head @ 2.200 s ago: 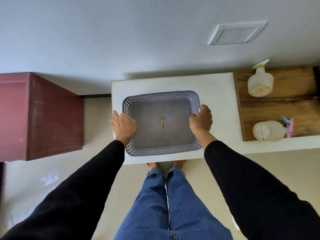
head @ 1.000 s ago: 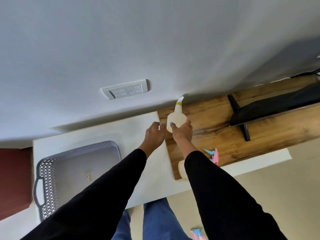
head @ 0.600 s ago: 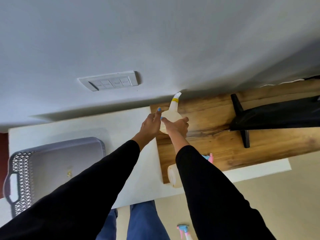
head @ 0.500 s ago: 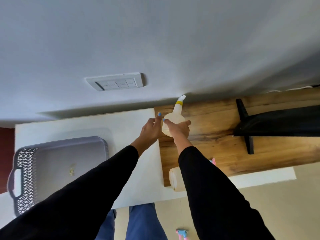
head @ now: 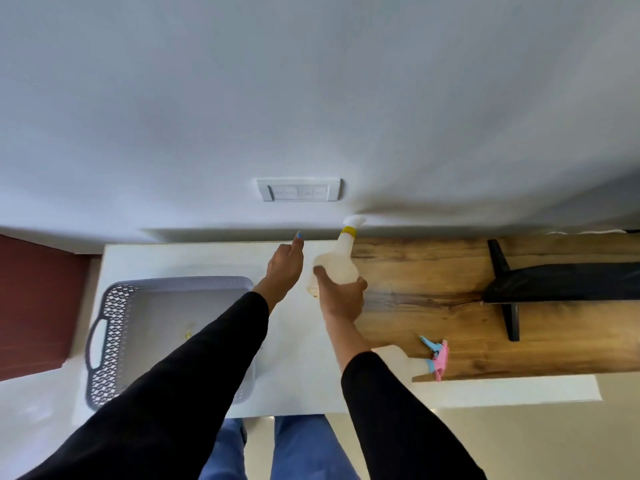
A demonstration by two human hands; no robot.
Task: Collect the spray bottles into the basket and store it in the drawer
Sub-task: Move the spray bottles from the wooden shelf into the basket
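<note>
The white counter (head: 180, 261) lies bare between the grey basket (head: 104, 344) at nine o'clock and the wooden board (head: 433, 271) at three, a clear lane for a hand. The basket's open top is partly covered by the left sleeve (head: 194, 368). At four o'clock a spray bottle lying on its side (head: 412, 363) blocks the board's near edge. A black stand (head: 554, 282) fills the far three o'clock end

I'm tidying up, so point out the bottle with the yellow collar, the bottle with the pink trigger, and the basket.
yellow-collared spray bottle (head: 337, 266), head view, on its pale body
pink-trigger spray bottle (head: 403, 362), head view, on its body
basket (head: 104, 344), head view, on its left latticed wall
</note>
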